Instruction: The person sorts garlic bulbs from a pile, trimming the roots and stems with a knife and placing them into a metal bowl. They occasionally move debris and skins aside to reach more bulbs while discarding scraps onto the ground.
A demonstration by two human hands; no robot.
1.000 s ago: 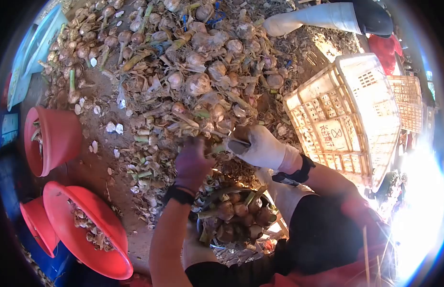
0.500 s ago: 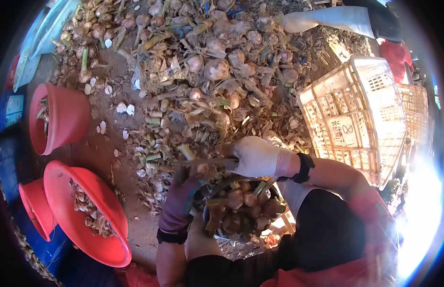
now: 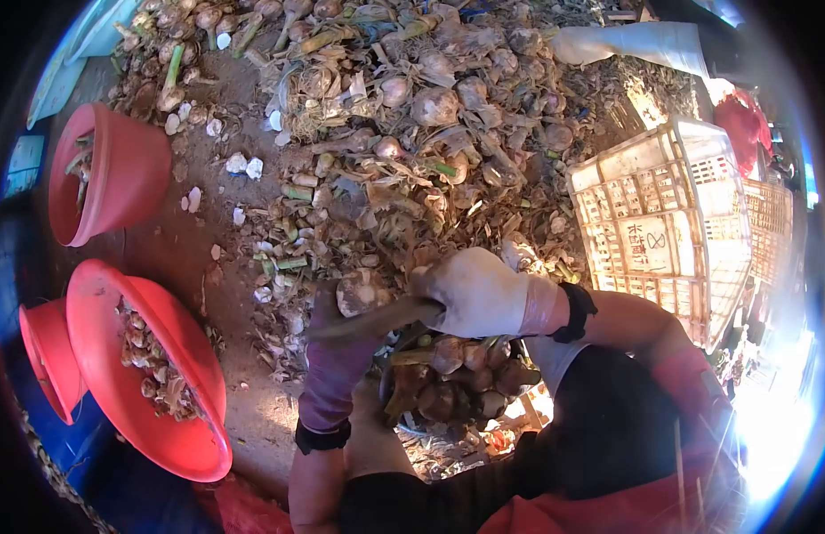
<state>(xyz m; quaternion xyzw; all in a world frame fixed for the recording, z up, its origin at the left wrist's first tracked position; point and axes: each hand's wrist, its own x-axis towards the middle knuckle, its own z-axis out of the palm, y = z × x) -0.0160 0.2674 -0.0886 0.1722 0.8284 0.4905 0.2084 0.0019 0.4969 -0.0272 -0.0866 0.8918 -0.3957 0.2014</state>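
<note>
My right hand (image 3: 479, 292), in a white glove, is closed round the handle of a long flat blade (image 3: 368, 323) that points left. The blade crosses over my left hand (image 3: 334, 356), which wears a purple glove and holds a garlic bulb (image 3: 362, 292) with its fingers wrapped round it. Below my hands, between my legs, a round container holds several garlic bulbs (image 3: 461, 387), some with stem stubs. In front lies a large heap of garlic with dry stalks (image 3: 430, 107).
At the left stand a pink bucket (image 3: 132, 178) and a red basin (image 3: 194, 356) with garlic pieces inside, beside a smaller red bucket (image 3: 52, 356). White plastic crates (image 3: 643, 222) lean at the right. Another person's pale-covered limb (image 3: 626, 46) reaches in at the top right.
The view has shifted slightly. The blade has moved down and left across my left hand, and the garlic bulb now shows clearly above it, with its stem no longer visible.
</note>
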